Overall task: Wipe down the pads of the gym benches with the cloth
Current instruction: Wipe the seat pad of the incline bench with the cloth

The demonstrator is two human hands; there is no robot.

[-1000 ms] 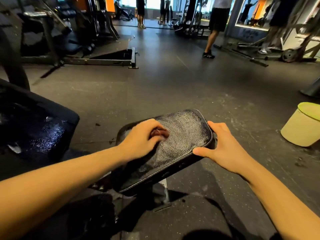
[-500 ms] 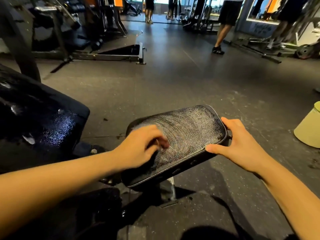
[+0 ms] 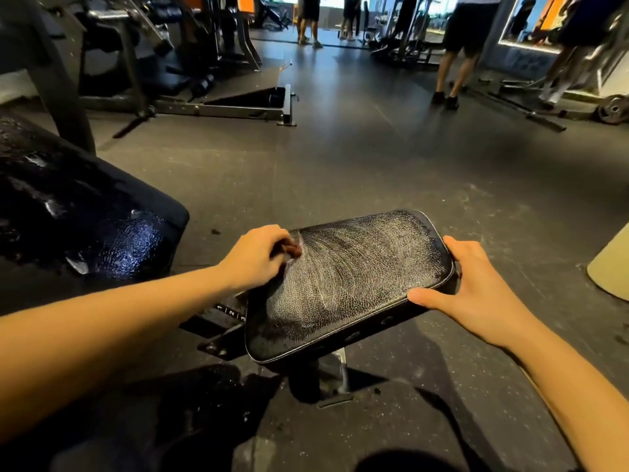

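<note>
A small black bench pad (image 3: 354, 281) sits on a metal post in the middle, its top covered in whitish swirled wipe streaks. My left hand (image 3: 255, 258) grips a small reddish-brown cloth (image 3: 292, 248) bunched under its fingers at the pad's far-left corner. My right hand (image 3: 473, 294) holds the pad's right end, thumb on the near edge and fingers round the far side. A larger black backrest pad (image 3: 78, 219), wet and glossy, rises at the left.
A pale yellow bin (image 3: 612, 267) stands on the rubber floor at the right edge. A machine frame (image 3: 218, 109) lies on the floor at the back left. Several people stand at the back, the nearest person (image 3: 456, 59) at back right. A weight plate (image 3: 612, 110) lies far right.
My left hand slid the cloth from the middle of the small pad to its far-left corner, leaving fresh streaks. My right hand kept its hold on the right end.
</note>
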